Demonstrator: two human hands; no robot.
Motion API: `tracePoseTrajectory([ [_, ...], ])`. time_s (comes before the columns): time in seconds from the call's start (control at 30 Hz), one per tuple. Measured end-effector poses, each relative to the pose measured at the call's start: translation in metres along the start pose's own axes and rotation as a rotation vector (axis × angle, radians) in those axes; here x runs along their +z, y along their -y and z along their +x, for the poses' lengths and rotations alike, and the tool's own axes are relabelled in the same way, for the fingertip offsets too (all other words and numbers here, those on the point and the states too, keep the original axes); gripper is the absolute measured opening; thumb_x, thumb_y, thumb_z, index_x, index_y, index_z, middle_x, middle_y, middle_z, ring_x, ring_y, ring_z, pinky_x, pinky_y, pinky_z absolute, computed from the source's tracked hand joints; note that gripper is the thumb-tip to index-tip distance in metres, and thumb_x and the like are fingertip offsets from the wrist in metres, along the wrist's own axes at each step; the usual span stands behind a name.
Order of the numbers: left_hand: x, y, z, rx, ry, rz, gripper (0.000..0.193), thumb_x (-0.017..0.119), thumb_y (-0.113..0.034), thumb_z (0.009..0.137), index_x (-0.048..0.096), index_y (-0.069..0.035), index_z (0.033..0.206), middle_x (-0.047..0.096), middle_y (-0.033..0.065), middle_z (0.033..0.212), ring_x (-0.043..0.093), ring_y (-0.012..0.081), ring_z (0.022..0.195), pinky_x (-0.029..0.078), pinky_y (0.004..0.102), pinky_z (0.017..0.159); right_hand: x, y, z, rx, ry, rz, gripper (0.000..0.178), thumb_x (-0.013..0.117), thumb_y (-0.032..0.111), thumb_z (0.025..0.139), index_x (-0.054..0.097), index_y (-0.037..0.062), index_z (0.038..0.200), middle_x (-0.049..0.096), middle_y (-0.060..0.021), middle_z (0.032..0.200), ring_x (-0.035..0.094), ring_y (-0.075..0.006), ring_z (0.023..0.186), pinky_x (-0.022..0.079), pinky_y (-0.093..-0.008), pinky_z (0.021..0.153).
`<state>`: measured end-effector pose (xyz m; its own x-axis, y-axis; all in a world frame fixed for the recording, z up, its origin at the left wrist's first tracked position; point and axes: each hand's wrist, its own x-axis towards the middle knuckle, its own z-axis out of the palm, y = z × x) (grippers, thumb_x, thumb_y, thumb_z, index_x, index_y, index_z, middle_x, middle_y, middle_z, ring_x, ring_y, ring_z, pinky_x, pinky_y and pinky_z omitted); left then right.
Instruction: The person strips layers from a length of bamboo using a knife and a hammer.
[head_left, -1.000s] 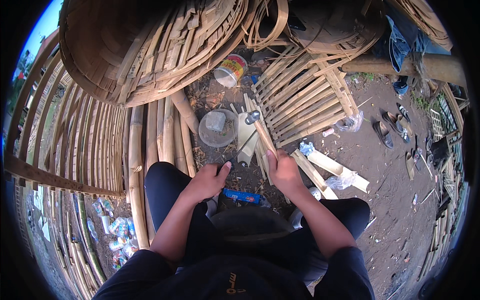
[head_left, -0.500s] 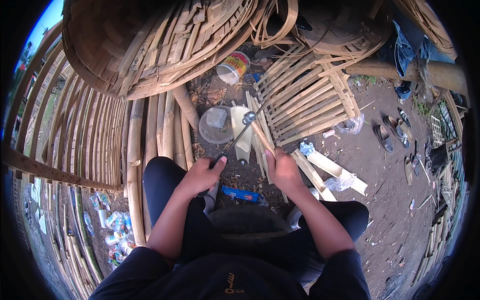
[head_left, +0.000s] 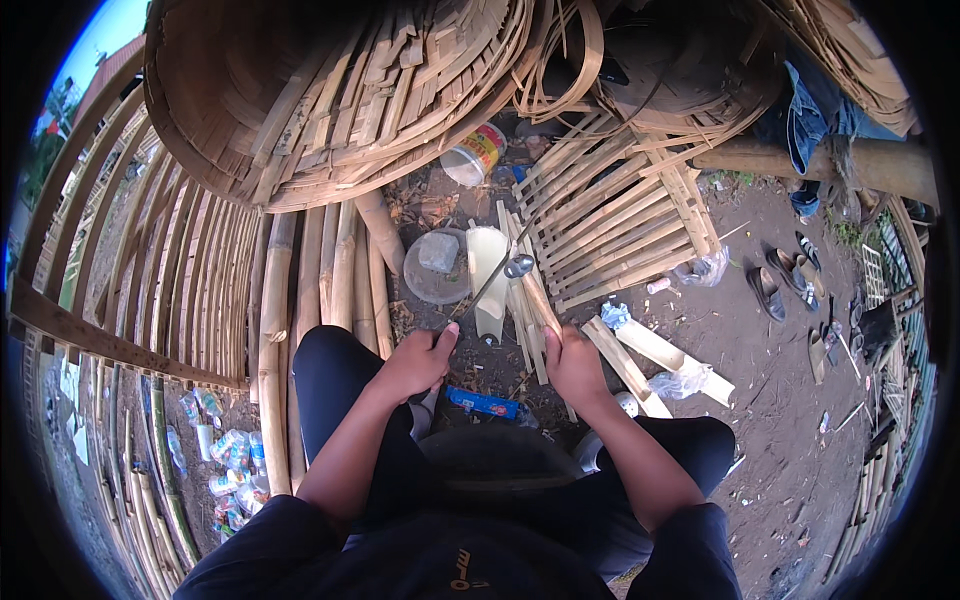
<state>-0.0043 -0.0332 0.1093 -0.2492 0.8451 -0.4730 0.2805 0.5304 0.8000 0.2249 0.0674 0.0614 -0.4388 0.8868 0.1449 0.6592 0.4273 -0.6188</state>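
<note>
Here, two hands are seen low in the centre. The left hand (head_left: 415, 362) is closed around the handle of one long blade (head_left: 492, 285), whose thin metal shaft runs up and to the right and ends in a rounded shiny tip. The right hand (head_left: 573, 362) is wrapped around the lower end of one bamboo strip (head_left: 537, 300), its fingers (head_left: 556, 338) curled tight about it. The blade tip lies just beside the upper part of the strip; whether they touch cannot be told.

One round grey stone disc (head_left: 436, 265) with a block on it is placed just above the left hand, and one pale split bamboo piece (head_left: 487, 272) stands beside it, behind the blade shaft. One blue wrapper (head_left: 484, 403) lies on the ground between the knees. One tin can (head_left: 474, 153) with a yellow and red label lies further ahead.

A woven bamboo lattice panel (head_left: 620, 215) lies to the right of the strip, close to the right hand. Two cut bamboo slats (head_left: 650, 355) lie near the right knee. Several thick bamboo poles (head_left: 320, 285) lie along the left knee. A large woven basket (head_left: 330, 95) overhangs the top of the work area. Two pairs of sandals (head_left: 780, 280) lie well apart on the bare earth (head_left: 770, 420) at the right, where most open room is left.
</note>
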Motion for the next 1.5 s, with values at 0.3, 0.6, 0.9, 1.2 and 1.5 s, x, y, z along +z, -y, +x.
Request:
tracePoseTrajectory([
  [0.3,-0.003,0.002,0.003,-0.044,0.072,-0.056,0.051,0.043,-0.044,0.1,0.051,0.0,0.075,0.048,0.0023,0.057,0.047,0.0113,0.044,0.038,0.0284,0.047,-0.011,0.02,0.008,-0.01,0.025,0.046,0.035,0.052,0.028,0.096,0.052,-0.0039,0.082,0.057,-0.0275,0.06,0.06,-0.0461,0.06,0.049,-0.0526,0.054],
  [0.6,-0.001,0.005,-0.001,-0.025,0.078,0.088,0.05,0.043,-0.043,0.1,0.051,0.0,0.075,0.05,0.0029,0.058,0.049,0.0111,0.046,0.041,0.0286,0.049,-0.05,0.049,0.015,-0.22,-0.393,0.346,0.017,0.052,0.015,0.094,0.05,-0.0015,0.089,0.056,-0.0219,0.058,0.058,-0.0453,0.055,0.045,-0.0471,0.049],
  [0.9,-0.004,0.018,0.015,-0.015,0.01,-0.031,0.047,0.047,-0.041,0.099,0.052,-0.001,0.074,0.052,0.0027,0.058,0.052,0.0111,0.049,0.041,0.0277,0.049,-0.007,0.023,0.02,-0.03,-0.017,0.043,0.034,0.054,0.025,0.096,0.053,-0.0047,0.08,0.056,-0.0267,0.06,0.06,-0.0448,0.059,0.048,-0.049,0.053],
  [1.2,-0.008,0.024,0.01,0.13,0.047,0.028,0.034,0.065,-0.033,0.089,0.066,0.001,0.086,0.068,0.0098,0.081,0.056,0.0102,0.055,0.044,0.0259,0.056,-0.023,0.026,0.019,0.09,-0.019,0.157,0.036,0.053,0.026,0.096,0.054,-0.0052,0.078,0.057,-0.0271,0.06,0.06,-0.0458,0.061,0.047,-0.0493,0.055],
  [1.5,-0.008,0.012,0.009,-0.04,0.172,-0.161,0.042,0.053,-0.041,0.097,0.054,-0.001,0.086,0.049,0.0009,0.06,0.045,0.0105,0.048,0.038,0.0266,0.049,-0.013,0.019,0.014,0.009,0.038,0.083,0.036,0.053,0.027,0.096,0.054,-0.0047,0.079,0.056,-0.0257,0.058,0.059,-0.0452,0.059,0.047,-0.0496,0.055],
])
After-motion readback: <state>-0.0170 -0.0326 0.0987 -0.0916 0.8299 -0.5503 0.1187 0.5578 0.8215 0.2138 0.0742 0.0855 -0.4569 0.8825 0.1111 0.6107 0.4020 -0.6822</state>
